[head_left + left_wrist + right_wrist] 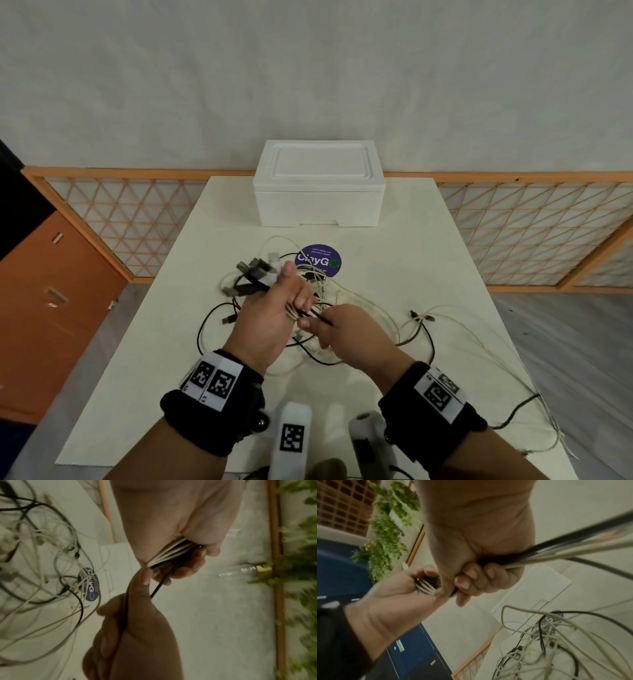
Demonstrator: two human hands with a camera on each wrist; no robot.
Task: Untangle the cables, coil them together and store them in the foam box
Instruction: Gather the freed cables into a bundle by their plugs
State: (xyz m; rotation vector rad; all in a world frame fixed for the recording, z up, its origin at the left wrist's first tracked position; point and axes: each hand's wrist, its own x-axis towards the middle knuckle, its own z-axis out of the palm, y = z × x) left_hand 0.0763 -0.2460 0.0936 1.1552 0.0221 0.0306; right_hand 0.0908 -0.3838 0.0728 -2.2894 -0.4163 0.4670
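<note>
A tangle of white and black cables (318,284) lies mid-table, also seen in the left wrist view as cables (51,561) and in the right wrist view as cables (547,642). My left hand (274,308) grips a bundle of cable ends (171,553), with connectors (253,274) sticking out past the fist. Right beside it, my right hand (346,329) is curled round the same strands (556,551), with its thumb (142,580) alongside a black cable. The white foam box (318,185) stands at the table's far end, lid on.
A round purple sticker (318,260) lies between the box and the tangle. Loose cable ends (513,411) trail toward the white table's (171,394) right edge. An orange cabinet (51,308) stands left, and a lattice screen (120,222) runs behind.
</note>
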